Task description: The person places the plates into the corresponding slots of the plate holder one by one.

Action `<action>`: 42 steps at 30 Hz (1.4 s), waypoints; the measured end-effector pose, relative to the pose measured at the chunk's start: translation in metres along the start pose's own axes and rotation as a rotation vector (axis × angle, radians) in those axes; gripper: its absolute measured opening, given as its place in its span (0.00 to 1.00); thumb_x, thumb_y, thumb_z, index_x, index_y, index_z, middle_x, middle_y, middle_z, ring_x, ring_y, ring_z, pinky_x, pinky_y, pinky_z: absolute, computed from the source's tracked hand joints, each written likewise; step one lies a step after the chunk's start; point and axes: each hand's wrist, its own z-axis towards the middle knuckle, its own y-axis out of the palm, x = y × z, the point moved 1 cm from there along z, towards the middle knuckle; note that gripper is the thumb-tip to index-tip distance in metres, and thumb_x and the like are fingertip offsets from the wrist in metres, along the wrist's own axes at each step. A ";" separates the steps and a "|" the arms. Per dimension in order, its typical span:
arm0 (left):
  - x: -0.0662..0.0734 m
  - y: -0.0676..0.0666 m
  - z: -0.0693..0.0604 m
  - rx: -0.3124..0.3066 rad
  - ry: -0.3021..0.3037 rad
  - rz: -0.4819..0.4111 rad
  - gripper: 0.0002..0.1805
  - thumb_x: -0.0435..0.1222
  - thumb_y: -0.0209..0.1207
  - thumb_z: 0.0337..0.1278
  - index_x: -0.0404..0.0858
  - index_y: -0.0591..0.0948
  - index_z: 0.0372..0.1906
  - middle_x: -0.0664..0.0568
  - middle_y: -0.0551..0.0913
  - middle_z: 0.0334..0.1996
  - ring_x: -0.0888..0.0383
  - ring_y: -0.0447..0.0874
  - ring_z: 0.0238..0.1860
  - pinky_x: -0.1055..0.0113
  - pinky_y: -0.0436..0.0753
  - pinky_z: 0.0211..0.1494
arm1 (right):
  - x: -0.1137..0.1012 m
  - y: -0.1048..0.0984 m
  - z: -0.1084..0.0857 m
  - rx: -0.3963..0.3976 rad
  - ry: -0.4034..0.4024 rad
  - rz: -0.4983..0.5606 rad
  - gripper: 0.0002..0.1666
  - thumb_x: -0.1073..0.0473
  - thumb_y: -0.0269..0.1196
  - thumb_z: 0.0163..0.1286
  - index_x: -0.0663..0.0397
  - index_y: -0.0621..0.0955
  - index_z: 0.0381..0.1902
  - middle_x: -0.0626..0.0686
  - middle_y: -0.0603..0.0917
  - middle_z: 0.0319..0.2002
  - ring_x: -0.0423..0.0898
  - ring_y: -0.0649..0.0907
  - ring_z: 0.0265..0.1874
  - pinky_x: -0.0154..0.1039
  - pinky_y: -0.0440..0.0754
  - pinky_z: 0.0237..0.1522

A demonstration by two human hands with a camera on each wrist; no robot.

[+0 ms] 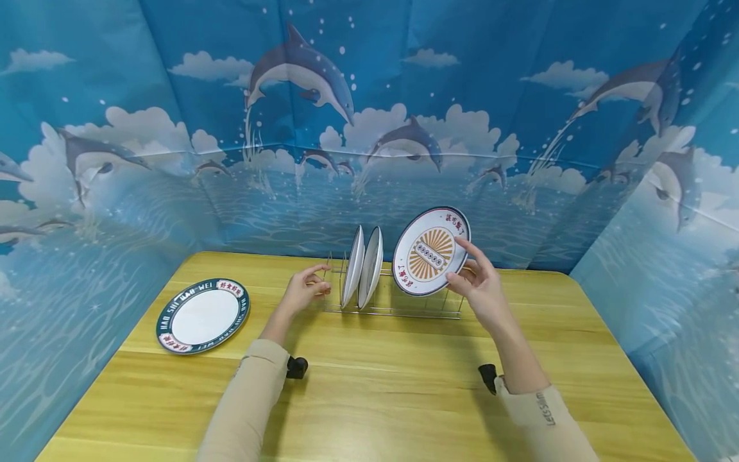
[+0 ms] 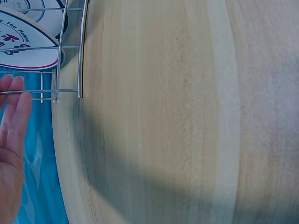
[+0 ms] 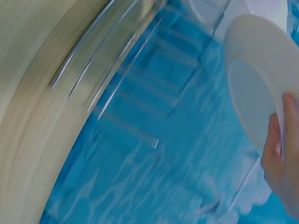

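Observation:
My right hand pinches the edge of a white plate with an orange sunburst and red lettering. This plate is tilted, above the right part of a wire dish rack. In the right wrist view its pale underside faces the camera, with fingers at the rim. At the rack's left end, my left hand holds the end wire; the left wrist view shows its fingertips on the wire. Two plates stand upright in the rack, a left one and a right one.
On the table's left lies a plate with a dark green lettered rim. The wooden table ends at a blue dolphin-print curtain behind the rack and on both sides. Black straps show at the wrists.

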 end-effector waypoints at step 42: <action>-0.002 0.000 0.000 0.004 -0.023 -0.010 0.23 0.27 0.57 0.56 0.34 0.72 0.58 0.41 0.80 0.29 0.53 0.83 0.33 0.50 0.80 0.47 | 0.074 0.089 0.012 0.002 -0.053 -0.372 0.33 0.69 0.64 0.57 0.42 0.72 0.60 0.61 0.67 0.45 0.63 0.73 0.51 0.41 0.81 0.44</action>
